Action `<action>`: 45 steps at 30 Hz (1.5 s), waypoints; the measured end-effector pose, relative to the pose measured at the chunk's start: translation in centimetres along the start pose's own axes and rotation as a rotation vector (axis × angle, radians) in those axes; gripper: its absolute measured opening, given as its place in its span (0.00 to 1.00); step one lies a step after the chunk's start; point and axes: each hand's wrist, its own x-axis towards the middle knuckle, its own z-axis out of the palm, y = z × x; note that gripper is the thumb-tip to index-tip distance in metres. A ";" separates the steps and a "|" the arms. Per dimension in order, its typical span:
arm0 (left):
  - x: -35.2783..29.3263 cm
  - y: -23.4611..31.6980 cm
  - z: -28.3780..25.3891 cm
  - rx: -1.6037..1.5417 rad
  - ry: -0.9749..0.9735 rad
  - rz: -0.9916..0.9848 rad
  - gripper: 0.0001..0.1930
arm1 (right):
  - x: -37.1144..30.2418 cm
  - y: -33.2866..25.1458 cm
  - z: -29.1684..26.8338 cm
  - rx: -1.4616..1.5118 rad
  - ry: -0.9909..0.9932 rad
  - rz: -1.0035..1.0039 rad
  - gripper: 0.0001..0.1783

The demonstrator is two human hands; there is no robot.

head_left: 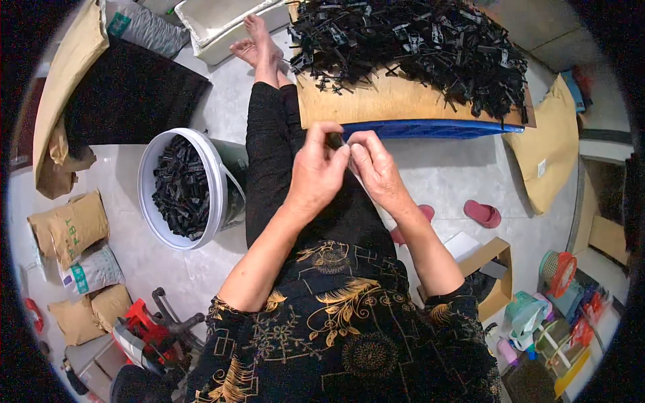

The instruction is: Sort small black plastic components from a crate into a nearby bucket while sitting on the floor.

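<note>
My left hand (314, 169) and my right hand (380, 173) meet over my lap, fingertips pinched together just short of the table edge. Something small and dark shows between the fingers, too covered to name. Past them, a large heap of black plastic parts (416, 47), some with shiny grey pieces, covers much of a wooden board (349, 107). On the floor to my left, a white bucket (216, 191) holds many loose black plastic pieces (180, 191).
Beneath the board is a blue crate (430, 129). Brown paper sacks (70, 225) lie at far left, above a red machine (144, 329). A cardboard box (500, 279) stands by my right elbow; a pink slipper (482, 213) lies beyond it. Plastic bags (527, 316) clutter the lower right.
</note>
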 end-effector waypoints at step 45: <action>-1.3 1.4 -0.8 -0.395 -0.370 -0.287 0.18 | 0.4 -0.9 -2.3 0.287 -0.169 0.206 0.14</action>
